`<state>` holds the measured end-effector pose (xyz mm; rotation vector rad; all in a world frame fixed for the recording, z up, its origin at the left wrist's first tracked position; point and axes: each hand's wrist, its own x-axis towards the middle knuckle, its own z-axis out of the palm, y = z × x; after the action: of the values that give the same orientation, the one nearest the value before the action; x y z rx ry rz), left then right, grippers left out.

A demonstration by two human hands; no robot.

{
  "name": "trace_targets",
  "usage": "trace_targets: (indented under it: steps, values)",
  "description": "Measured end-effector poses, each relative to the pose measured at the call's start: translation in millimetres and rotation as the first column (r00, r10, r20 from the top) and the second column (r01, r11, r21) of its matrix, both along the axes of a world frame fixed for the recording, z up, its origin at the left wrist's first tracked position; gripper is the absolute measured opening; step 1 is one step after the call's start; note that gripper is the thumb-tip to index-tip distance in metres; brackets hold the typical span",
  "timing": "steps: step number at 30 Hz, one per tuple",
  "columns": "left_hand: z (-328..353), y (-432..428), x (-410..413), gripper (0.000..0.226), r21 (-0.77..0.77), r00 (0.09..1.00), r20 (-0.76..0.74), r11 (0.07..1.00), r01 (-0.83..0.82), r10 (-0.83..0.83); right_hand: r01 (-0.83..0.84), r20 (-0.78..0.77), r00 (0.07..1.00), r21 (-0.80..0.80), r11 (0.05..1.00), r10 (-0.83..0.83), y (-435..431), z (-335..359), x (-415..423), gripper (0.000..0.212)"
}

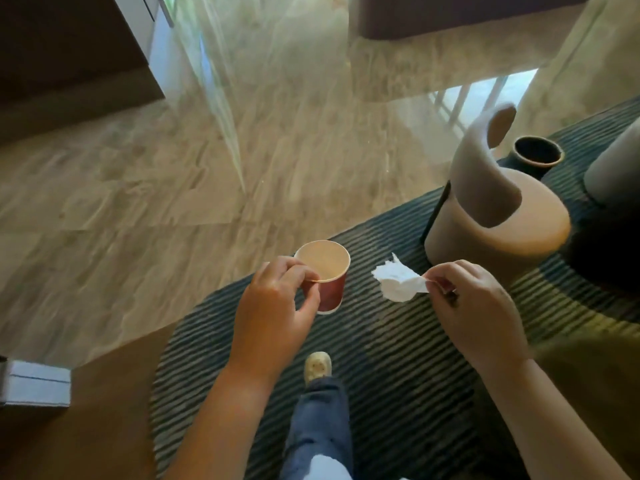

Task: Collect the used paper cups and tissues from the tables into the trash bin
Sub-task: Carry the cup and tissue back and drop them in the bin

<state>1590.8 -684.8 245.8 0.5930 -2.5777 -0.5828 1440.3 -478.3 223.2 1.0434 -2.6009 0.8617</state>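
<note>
Pinches the upright cup (327, 271) at its rim with curled fingers of the left hand (273, 303); grips a crumpled tissue (398, 282) between right hand (479, 306) fingertips, both forearms extended above the rug (381, 348).

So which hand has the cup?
The left hand has it, pinching the rim of the red paper cup. The right hand pinches only a crumpled white tissue.

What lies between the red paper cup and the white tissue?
Nothing. In the head view the gap between the paper cup, held by the left hand, and the tissue, pinched by the right hand, shows only striped rug below.
</note>
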Motion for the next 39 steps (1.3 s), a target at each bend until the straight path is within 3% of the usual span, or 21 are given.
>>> trace_targets:
  steps: [11, 17, 22, 30, 36, 39]
  values:
    - [13.3, -187.0, -240.3, 0.012, -0.036, 0.987, -0.025, 0.986, 0.160, -0.161, 0.107, 0.032, 0.994, -0.036, 0.994, -0.106, -192.2, 13.4, -206.4, 0.004]
    - [8.4, -243.3, -375.2, 0.013, -0.070, 0.974, -0.037, 0.972, 0.223, -0.225, 0.262, 0.048, 0.964, -0.048, 0.964, -0.260, -224.2, 8.8, -315.4, 0.005]
    - [1.0, -268.2, -491.3, 0.013, -0.043, 0.963, -0.036, 0.963, 0.267, -0.269, 0.300, 0.035, 0.954, -0.048, 0.953, -0.299, -246.7, -7.3, -428.0, 0.006]
    - [23.3, -309.1, -690.1, 0.013, -0.109, 0.944, -0.065, 0.943, 0.315, -0.323, 0.307, 0.034, 0.952, -0.173, 0.936, -0.306, -293.8, 10.6, -629.1, 0.007]
    - [9.7, -331.0, -813.7, 0.010, -0.026, 0.930, -0.046, 0.931, 0.364, -0.365, 0.358, 0.064, 0.934, -0.158, 0.920, -0.352, -309.8, 1.8, -735.7, 0.005]
    - [-1.9, -337.6, -892.5, 0.023, 0.008, 0.900, -0.055, 0.901, 0.434, -0.433, 0.436, 0.075, 0.900, -0.110, 0.893, -0.430, -306.5, -12.2, -793.0, 0.005]
